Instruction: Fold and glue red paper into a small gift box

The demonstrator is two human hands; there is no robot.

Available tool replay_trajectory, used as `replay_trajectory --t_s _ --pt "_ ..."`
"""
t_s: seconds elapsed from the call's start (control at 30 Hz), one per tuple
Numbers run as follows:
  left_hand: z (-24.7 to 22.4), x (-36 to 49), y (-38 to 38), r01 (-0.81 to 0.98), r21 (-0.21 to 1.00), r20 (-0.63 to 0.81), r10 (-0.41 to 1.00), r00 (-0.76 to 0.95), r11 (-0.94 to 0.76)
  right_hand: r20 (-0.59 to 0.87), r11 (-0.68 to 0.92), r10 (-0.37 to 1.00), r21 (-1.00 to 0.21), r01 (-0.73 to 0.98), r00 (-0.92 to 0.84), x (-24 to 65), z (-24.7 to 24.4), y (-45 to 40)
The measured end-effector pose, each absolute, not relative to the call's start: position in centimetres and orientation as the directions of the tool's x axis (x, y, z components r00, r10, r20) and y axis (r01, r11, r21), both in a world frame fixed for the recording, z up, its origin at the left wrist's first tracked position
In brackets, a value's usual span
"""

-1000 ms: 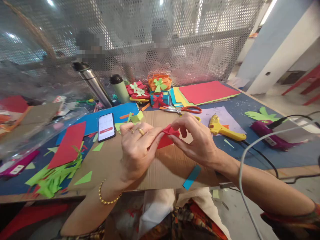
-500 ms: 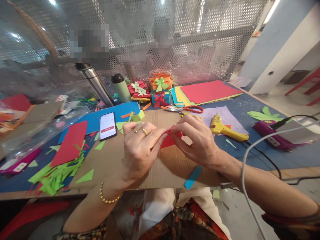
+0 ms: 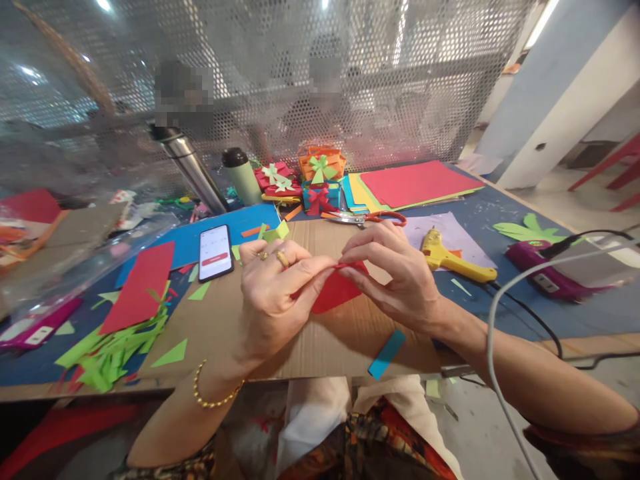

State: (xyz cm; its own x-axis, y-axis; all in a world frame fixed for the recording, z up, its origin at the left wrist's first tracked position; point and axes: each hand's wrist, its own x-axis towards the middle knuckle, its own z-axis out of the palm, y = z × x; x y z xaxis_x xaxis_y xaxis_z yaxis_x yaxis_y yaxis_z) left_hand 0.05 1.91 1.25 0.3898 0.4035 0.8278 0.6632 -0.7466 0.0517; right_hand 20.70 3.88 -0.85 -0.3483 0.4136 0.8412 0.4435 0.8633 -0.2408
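Observation:
A piece of red paper hangs between my two hands above the brown cardboard. My left hand pinches its upper edge between thumb and fingers. On the same edge, a little to the right, my right hand also has its thumb and fingers closed. The fingertips of both hands almost meet and hide part of the top edge. Nearer to me, a blue paper strip lies on the cardboard.
Left of the hands are a phone, a red sheet and green scraps. To the right lie a yellow glue gun and a purple power strip. Scissors, bottles and small decorated boxes stand or lie behind.
More of the red paper shows below my fingers now, its face turned towards me. My left hand has shifted slightly left, and my right fingers have changed their hold along the edge.

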Motion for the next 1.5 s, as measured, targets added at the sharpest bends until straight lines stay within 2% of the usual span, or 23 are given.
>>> replay_trajectory --t_s 0.1,0.3,0.4,0.47,0.67,1.0,1.07,1.17,1.23,1.3,1.4,1.5 --pt "1.5 0.0 1.8 0.633 0.115 0.824 0.429 0.369 -0.765 0.812 0.855 0.480 -0.349 0.384 -0.330 20.7 -0.6 3.7" --pt "1.8 -0.1 1.7 0.568 0.349 0.776 0.569 0.271 -0.746 0.715 0.763 0.644 -0.573 0.299 -0.272 21.1 -0.3 3.5" --pt "1.8 -0.1 1.9 0.548 0.443 0.747 0.630 0.212 -0.710 0.680 0.742 0.671 -0.606 0.287 -0.297 21.1 0.0 3.4" --pt "1.6 -0.1 1.9 0.536 0.464 0.727 0.649 0.225 -0.706 0.679 0.751 0.659 -0.570 0.332 -0.324 20.9 0.1 3.2" --pt "1.5 0.2 1.8 0.579 0.356 0.738 0.601 0.306 -0.733 0.759 0.811 0.567 -0.450 0.373 -0.318 20.5 -0.1 3.1" --pt "2.0 0.4 1.5 0.593 0.253 0.763 0.535 0.364 -0.764 0.793 0.864 0.457 -0.288 0.413 -0.404 20.8 0.2 3.2" --pt "1.9 0.3 1.6 0.633 0.175 0.817 0.470 0.334 -0.754 0.822 0.845 0.440 -0.241 0.478 -0.363 21.1 0.3 3.4" --pt "1.5 -0.1 1.8 0.726 -0.040 0.909 0.276 0.311 -0.687 0.899 0.776 0.396 -0.218 0.592 -0.189 21.4 0.4 3.5" --pt "1.2 -0.3 2.0 0.754 -0.165 0.929 0.157 0.336 -0.635 0.904 0.772 0.407 -0.262 0.578 -0.134 21.4 0.3 3.5" --pt "0.8 -0.4 2.0 0.762 -0.228 0.924 0.111 0.365 -0.606 0.891 0.797 0.422 -0.277 0.537 -0.166 21.2 0.1 3.5" --pt "0.3 -0.2 2.1 0.749 -0.253 0.897 0.142 0.418 -0.612 0.898 0.814 0.352 -0.156 0.559 -0.263 20.8 -0.3 3.7" --pt "0.1 0.2 2.3 0.713 -0.193 0.887 0.191 0.421 -0.674 0.895 0.820 0.275 -0.027 0.572 -0.351 20.8 -0.6 4.1"
